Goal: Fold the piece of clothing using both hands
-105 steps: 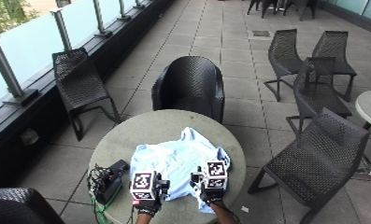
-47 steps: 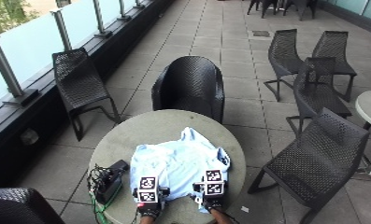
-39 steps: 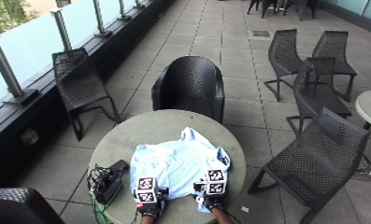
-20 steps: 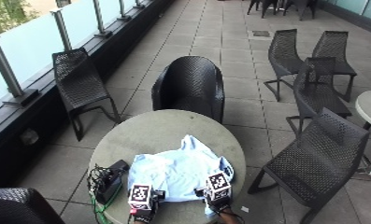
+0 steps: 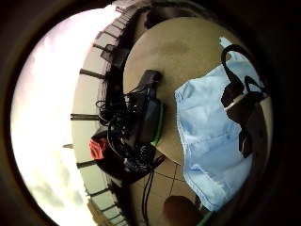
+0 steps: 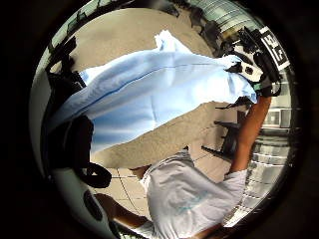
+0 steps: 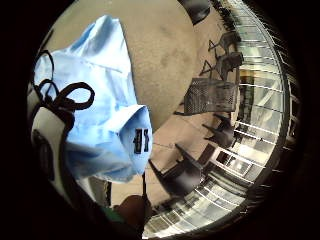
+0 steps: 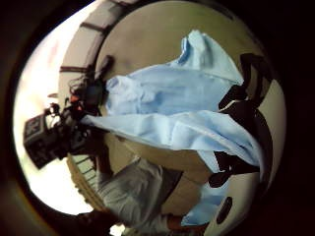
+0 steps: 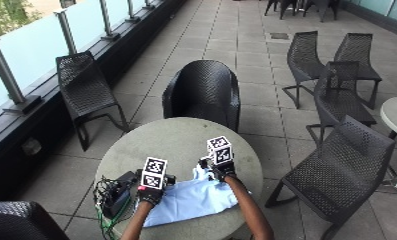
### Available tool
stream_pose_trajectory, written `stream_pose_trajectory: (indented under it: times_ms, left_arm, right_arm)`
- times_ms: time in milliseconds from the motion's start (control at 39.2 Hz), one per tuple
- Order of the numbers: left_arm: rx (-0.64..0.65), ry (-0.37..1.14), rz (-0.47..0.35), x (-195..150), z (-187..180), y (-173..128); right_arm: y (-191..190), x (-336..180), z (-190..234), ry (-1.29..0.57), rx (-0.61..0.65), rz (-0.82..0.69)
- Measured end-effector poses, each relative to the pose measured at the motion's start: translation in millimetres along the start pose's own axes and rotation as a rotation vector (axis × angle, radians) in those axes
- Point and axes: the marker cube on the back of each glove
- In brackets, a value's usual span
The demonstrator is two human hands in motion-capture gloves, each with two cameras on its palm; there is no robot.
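Soft daylight, faint shadows, warped palm-view edges

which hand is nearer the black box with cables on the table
Left. The left hand grips the shirt right beside the black box; the right hand holds the shirt's other side, farther across the table.

Light-blue shirt, apparently folded over, on table
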Motion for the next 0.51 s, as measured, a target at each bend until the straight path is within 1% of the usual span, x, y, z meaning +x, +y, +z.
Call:
stream_pose_trajectory:
  times_ms: [25,76,127,178,255,306,357,433,510]
  left_arm:
    - [-0.01,-0.023,-0.023,-2,4,-13]
    - [-0.036,-0.066,-0.061,-5,17,-37]
    - [-0.063,-0.103,-0.091,-7,34,-54]
    - [-0.081,-0.133,-0.115,-6,43,-57]
    - [-0.074,-0.162,-0.142,-4,31,-36]
    - [-0.056,-0.163,-0.15,-4,22,-23]
    - [-0.033,-0.144,-0.155,-6,25,-22]
    - [0.021,-0.113,-0.186,-12,52,-42]
    - [0.088,-0.12,-0.257,-20,82,-63]
  right_arm:
    - [-5,-3,-5,0.02,-0.023,0.023]
    - [-4,-11,-17,0.057,-0.095,0.078]
    - [-9,-18,-20,0.094,-0.15,0.12]
    - [-28,-21,-12,0.146,-0.163,0.144]
    - [-47,-21,2,0.229,-0.15,0.17]
    - [-51,-22,4,0.257,-0.104,0.162]
    - [-49,-23,-1,0.271,-0.026,0.155]
    - [-33,-21,-17,0.25,0.142,0.153]
    - [-22,-15,-24,0.128,0.315,0.132]
